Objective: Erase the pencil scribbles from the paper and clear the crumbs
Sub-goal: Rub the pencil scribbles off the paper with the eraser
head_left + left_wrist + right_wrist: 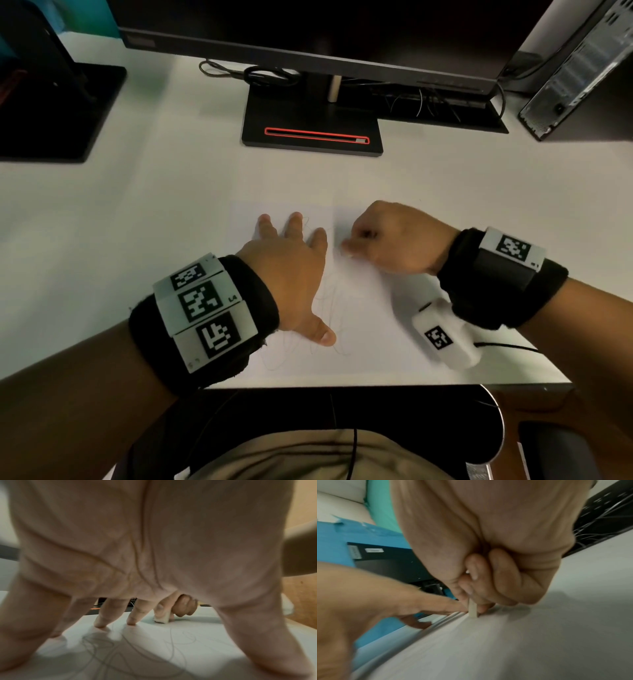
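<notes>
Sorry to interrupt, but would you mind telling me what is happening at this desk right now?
A person is erasing pencil scribbles from a sheet of paper on a white desk. The left hand lies flat with its fingers spread, pressing the paper down. The right hand pinches a small white eraser with its end on the sheet near the far edge. Plenty of scribbles remain near the left hand.

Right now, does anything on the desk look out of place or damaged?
Nothing stands out. The paper lies flat under the spread left hand, and the right hand pinches the eraser upright against it.
</notes>
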A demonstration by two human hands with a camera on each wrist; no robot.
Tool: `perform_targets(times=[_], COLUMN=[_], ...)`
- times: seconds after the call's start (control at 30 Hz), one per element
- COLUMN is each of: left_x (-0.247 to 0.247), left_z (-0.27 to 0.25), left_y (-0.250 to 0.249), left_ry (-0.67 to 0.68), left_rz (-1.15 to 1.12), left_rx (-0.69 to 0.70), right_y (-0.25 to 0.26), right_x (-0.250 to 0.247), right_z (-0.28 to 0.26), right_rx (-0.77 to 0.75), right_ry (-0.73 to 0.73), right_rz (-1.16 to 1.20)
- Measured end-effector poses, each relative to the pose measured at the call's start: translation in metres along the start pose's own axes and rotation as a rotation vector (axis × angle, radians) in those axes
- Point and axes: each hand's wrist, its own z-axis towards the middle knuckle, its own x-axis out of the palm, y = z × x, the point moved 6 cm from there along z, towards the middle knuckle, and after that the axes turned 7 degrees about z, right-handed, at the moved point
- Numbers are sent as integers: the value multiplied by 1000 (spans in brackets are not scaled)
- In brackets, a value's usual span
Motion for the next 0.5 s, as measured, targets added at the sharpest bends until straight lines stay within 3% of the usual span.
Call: perform_targets(times=[0.1, 0.23, 0.4, 0.5], left_x=[0, -1, 0, 0], left_z=[1, 0, 2, 0], left_y=[0, -1, 1, 0], left_ry=[-1, -2, -4, -1], left_rz=[-2, 20, 4, 15], left_rx=[1, 0, -3, -1], right_y=[7, -8, 4, -12], right_x=[12, -12, 9, -19], right_z=[-3, 6, 1, 10], right_rx=[-38, 32, -28, 65], right_ry=[60, -55, 43, -72], right_rz=[-18, -2, -11, 0])
